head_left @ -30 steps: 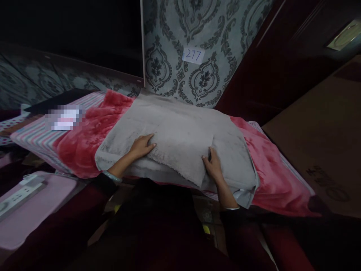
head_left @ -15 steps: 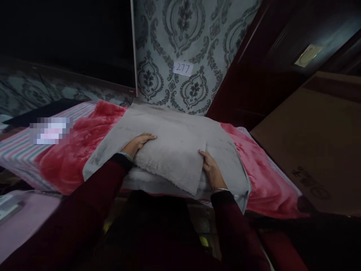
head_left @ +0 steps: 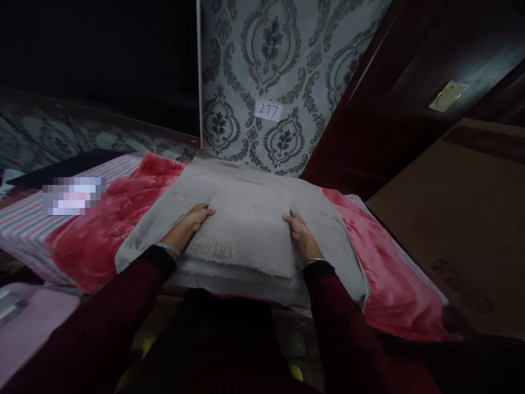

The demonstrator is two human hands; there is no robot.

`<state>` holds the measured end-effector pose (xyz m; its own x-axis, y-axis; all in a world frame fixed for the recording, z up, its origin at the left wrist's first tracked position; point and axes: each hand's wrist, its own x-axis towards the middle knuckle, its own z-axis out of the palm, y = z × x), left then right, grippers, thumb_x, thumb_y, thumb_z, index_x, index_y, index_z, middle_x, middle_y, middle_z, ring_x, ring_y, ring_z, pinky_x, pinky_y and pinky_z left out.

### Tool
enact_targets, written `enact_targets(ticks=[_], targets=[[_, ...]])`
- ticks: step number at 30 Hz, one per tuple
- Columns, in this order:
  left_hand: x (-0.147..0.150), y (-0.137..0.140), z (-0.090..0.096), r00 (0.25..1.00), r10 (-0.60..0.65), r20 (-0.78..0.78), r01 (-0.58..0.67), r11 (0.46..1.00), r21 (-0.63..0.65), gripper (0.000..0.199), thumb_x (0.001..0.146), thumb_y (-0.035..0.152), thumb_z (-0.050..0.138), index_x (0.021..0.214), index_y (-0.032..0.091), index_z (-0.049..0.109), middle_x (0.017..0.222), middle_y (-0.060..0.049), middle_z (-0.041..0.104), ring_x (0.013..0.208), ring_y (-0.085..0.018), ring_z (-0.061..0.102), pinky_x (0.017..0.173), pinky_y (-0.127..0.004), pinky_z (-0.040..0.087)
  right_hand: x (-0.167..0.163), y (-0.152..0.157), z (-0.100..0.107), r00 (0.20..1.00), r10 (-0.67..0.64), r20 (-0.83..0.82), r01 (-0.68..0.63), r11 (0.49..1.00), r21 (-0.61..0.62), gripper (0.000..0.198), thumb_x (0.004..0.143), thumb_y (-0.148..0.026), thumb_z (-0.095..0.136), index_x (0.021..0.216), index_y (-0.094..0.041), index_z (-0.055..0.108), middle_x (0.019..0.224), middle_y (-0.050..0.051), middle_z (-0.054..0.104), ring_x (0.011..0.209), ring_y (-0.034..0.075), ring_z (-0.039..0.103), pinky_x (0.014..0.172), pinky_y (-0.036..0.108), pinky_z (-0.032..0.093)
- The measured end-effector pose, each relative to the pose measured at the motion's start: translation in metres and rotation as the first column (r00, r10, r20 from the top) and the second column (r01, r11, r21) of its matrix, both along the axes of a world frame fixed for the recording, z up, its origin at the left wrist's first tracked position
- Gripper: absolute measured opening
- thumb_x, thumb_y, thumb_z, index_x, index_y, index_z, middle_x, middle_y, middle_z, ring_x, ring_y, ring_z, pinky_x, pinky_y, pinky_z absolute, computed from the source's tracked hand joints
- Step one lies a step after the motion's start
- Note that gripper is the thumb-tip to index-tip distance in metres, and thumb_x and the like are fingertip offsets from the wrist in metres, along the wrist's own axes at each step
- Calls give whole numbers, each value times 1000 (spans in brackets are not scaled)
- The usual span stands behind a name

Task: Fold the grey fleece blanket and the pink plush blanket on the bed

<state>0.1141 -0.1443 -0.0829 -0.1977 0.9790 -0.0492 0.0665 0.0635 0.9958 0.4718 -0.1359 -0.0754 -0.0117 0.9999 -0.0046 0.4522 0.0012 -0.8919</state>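
A rectangular piece of light grey plush fabric (head_left: 246,235) lies over a larger grey cloth (head_left: 328,224). My left hand (head_left: 197,216) pinches its left edge between thumb and fingers. Opposite it, my right hand (head_left: 299,232) grips the right edge, thumb on top. The piece's near edge looks fuzzy and hangs toward me. Under the grey cloth a red plush blanket (head_left: 106,224) shows on both sides. What lies beneath the fabric piece is hidden.
A striped sheet (head_left: 24,224) covers the surface at left, with a blurred-out item (head_left: 74,196) on it. A large dark screen (head_left: 98,65) stands behind. At right leans a cardboard box (head_left: 463,219) near a dark red door (head_left: 394,98). A paper marked 277 (head_left: 268,110) is on the wall.
My left hand has shifted left to the piece's left edge and closed on it. The fabric piece now lies straighter, its near edge more level. The view has tilted slightly up.
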Motion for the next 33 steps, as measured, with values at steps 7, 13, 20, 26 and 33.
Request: enact_targets(ticks=[7, 13, 20, 26, 33], targets=[[-14, -12, 5, 968, -154, 198, 195, 959, -207, 59, 52, 32, 88, 106, 17, 68, 91, -7, 75, 83, -25, 72, 76, -37, 60, 7, -24, -38, 875, -49, -482, 5, 996, -93, 57, 73, -31, 63, 128, -19, 63, 116, 9, 77, 112, 26, 69, 104, 45, 53], [-4, -22, 4, 979, -202, 27, 203, 971, -127, 54, 58, 35, 82, 107, 16, 68, 90, -7, 75, 83, -28, 72, 79, -42, 59, 4, -46, -35, 854, -27, -520, -3, 998, -58, 56, 65, -25, 71, 120, -22, 64, 110, 4, 78, 101, 25, 72, 94, 43, 59], [6, -38, 24, 745, -6, -667, 13, 1000, 6, 53, 83, 27, 63, 133, 9, 61, 123, -19, 70, 118, -34, 65, 105, -47, 50, 6, -54, -32, 987, -158, 40, 154, 984, 93, 68, 79, -26, 59, 145, -14, 51, 126, 13, 71, 115, 28, 67, 103, 49, 53], [63, -76, 33, 314, -22, -949, 469, 873, 135, 64, 98, 37, 48, 157, 12, 38, 162, -17, 40, 153, -30, 32, 125, -49, 25, -39, -78, -11, 784, -134, 606, -147, 908, 392, 63, 96, -30, 43, 157, -13, 39, 164, 16, 37, 152, 30, 31, 122, 53, 29], [92, -90, -3, 139, -228, -964, 516, 847, -126, 64, 102, 47, 39, 159, 18, 37, 169, -15, 27, 157, -34, 18, 125, -60, 13, -86, -108, -24, 604, 74, 793, -261, 959, 110, 60, 102, -28, 29, 161, -16, 33, 169, 9, 27, 156, 24, 22, 124, 49, 21]])
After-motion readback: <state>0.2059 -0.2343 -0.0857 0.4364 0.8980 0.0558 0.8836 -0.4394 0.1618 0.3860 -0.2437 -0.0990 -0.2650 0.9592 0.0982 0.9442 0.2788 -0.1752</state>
